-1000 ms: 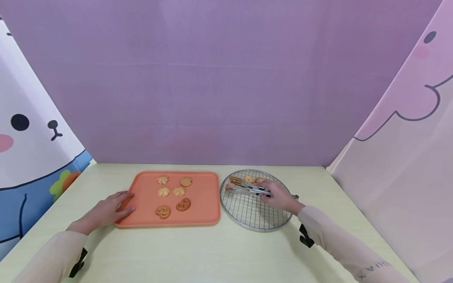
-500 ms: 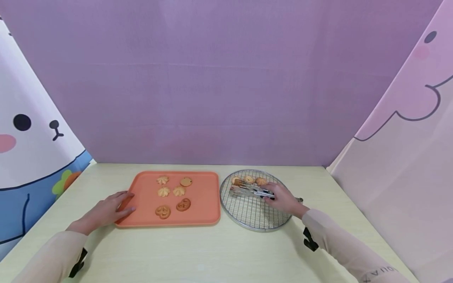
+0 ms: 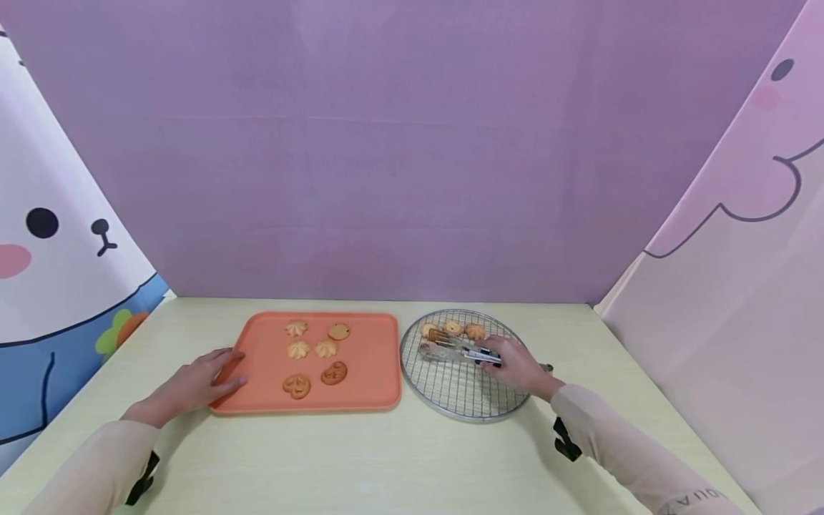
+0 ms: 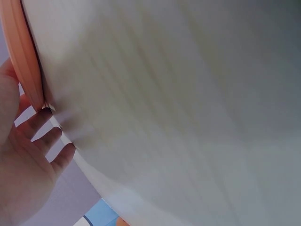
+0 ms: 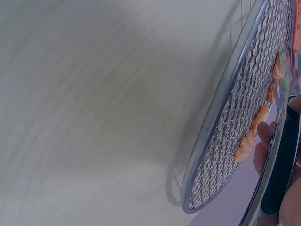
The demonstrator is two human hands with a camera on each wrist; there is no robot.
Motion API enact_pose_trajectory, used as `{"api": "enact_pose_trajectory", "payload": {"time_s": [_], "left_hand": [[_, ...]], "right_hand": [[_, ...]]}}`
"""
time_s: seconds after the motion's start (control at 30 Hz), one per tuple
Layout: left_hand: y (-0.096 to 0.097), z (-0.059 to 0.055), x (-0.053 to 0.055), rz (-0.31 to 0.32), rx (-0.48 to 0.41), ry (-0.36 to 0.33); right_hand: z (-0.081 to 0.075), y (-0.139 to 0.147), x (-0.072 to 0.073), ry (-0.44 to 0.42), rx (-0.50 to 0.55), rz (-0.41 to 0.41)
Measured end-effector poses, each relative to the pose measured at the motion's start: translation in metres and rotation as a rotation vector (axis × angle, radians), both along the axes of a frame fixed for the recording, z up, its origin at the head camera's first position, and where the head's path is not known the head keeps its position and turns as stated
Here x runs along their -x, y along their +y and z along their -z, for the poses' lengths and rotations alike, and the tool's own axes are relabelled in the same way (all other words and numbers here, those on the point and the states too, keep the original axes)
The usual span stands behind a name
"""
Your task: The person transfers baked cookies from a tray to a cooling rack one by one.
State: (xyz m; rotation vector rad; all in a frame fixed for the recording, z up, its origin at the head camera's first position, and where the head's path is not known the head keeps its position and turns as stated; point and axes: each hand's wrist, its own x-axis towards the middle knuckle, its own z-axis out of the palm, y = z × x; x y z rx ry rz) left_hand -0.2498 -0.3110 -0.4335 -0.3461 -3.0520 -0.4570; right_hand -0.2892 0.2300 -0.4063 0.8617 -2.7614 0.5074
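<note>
My right hand (image 3: 515,361) holds metal tongs (image 3: 473,352) with dark grips over a round wire rack (image 3: 463,397). The tongs' two arms are spread, their tips pointing left, close to a round cookie (image 3: 428,328) at the rack's far left. In the right wrist view the dark handle (image 5: 282,165) lies along my palm. A ridged cookie (image 3: 475,331) and a small round cookie (image 3: 453,327) sit nearby on the mesh. My left hand (image 3: 193,383) rests on the left edge of an orange tray (image 3: 370,357), thumb and index over its rim; other fingertips touch the table in the left wrist view.
On the tray lie several cookies: flower-shaped ones (image 3: 298,349), a round one (image 3: 338,331), and pretzel-shaped ones (image 3: 297,386). Tray and rack stand side by side on a pale table (image 3: 322,458). A purple backdrop (image 3: 386,179) rises behind, with printed panels at both sides.
My right hand and the tongs have shifted a little right and down, uncovering the cookies at the rack's far side. The left hand, tray and its cookies have stayed put.
</note>
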Motion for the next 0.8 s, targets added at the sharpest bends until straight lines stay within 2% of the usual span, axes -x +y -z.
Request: {"api": "enact_pose_trajectory", "payload": {"time_s": [0.27,0.57,0.8], "left_hand": [[0.000,0.000,0.000,0.002,-0.003,-0.001],[-0.002,0.003,0.002,-0.001,-0.008,-0.007],[-0.001,0.003,0.002,0.002,-0.010,-0.006]], "right_hand": [[0.000,0.001,0.001,0.020,0.010,-0.018],[-0.007,-0.004,0.001,-0.073,0.044,-0.008],[-0.013,-0.011,0.001,-0.062,0.050,-0.007]]}}
